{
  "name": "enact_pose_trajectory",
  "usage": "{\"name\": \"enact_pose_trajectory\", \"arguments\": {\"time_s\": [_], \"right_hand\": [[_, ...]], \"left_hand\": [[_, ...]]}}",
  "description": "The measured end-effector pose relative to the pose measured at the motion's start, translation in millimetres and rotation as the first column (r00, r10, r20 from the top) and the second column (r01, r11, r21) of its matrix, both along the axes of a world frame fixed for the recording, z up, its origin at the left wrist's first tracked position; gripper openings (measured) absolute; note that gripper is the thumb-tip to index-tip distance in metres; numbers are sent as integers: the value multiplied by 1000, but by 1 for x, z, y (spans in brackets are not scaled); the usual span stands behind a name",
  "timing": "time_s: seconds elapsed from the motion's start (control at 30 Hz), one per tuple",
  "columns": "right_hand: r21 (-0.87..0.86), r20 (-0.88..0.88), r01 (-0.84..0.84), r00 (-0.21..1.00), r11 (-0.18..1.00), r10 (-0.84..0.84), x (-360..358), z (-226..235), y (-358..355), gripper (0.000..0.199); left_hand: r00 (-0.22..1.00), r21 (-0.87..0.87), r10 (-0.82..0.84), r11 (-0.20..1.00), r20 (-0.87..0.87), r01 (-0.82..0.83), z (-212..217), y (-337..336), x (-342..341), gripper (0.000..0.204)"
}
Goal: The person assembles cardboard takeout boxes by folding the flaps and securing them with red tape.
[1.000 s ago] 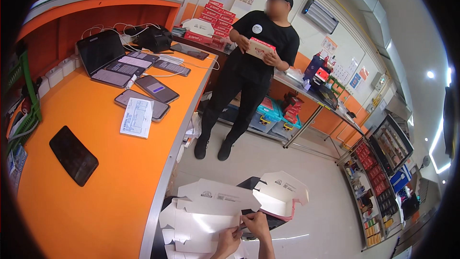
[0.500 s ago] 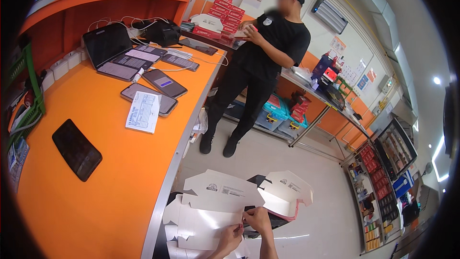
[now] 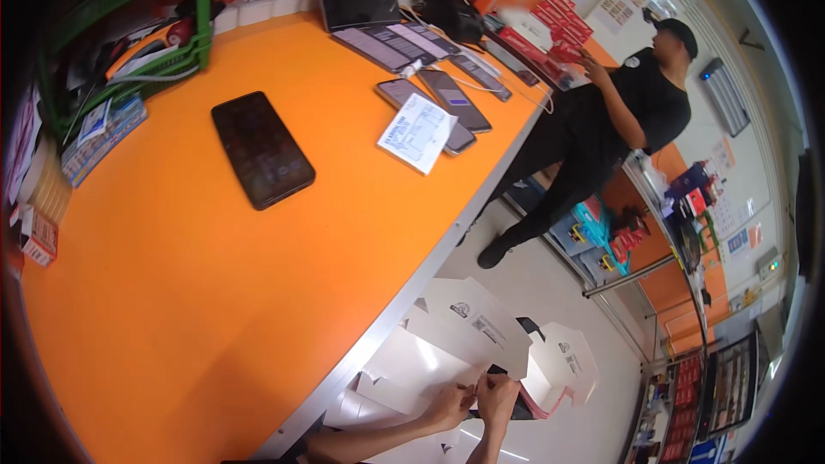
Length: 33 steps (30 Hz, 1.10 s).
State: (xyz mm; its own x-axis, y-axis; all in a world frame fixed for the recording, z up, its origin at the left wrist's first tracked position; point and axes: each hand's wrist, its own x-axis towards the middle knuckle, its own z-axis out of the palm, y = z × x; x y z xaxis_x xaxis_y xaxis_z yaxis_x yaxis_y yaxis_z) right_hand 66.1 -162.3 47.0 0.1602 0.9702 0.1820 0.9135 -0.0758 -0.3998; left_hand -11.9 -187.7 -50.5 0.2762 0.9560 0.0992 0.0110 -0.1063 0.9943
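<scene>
An unfolded white cardboard box [image 3: 421, 367] lies low in the view beside the counter, its printed lid flap standing up. My left hand [image 3: 451, 406] pinches the box's right edge near a corner. Right beside it, my right hand [image 3: 498, 397] has its fingers closed on the same corner. The fingertips of both hands nearly meet, and the exact tab between them is hidden. Just beyond my right hand stands a second white box [image 3: 560, 365], partly folded up, with a pinkish-red outer side.
On the left is an orange counter [image 3: 344, 232] with a dark phone [image 3: 263, 150], a paper pad [image 3: 418, 133], a laptop [image 3: 359, 0], several more phones and a green basket [image 3: 202, 9]. A person in black [image 3: 636, 112] stands beyond, near stacked red boxes [image 3: 559, 21].
My view has swung left and tilted, so the counter fills more of it. My hands stay at the box corner, the left now closer to the right. The other person has turned toward the red boxes.
</scene>
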Motion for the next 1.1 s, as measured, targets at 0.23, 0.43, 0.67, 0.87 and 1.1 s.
{"name": "enact_pose_trajectory", "arguments": {"time_s": [0.23,0.43,0.67,0.87,1.1], "right_hand": [[140,-58,-26,998,990,35,0,-27,-16,18],[-107,-848,111,509,988,-149,26,-50,-31,22],[-206,-938,143,255,968,-237,30,-35,-52,16],[-42,-861,198,490,979,-136,37,-36,-58,30],[-259,-810,277,460,925,-364,16,-22,-62,61]], "left_hand": [[1000,-67,-5,998,-15,4,12,3,-7,18],[1000,-93,6,996,3,-5,9,2,0,19],[994,-5,22,1000,106,-21,27,-12,7,22],[927,112,-320,946,194,303,13,-6,28,32],[913,24,-380,924,152,381,52,2,-1,26]]}}
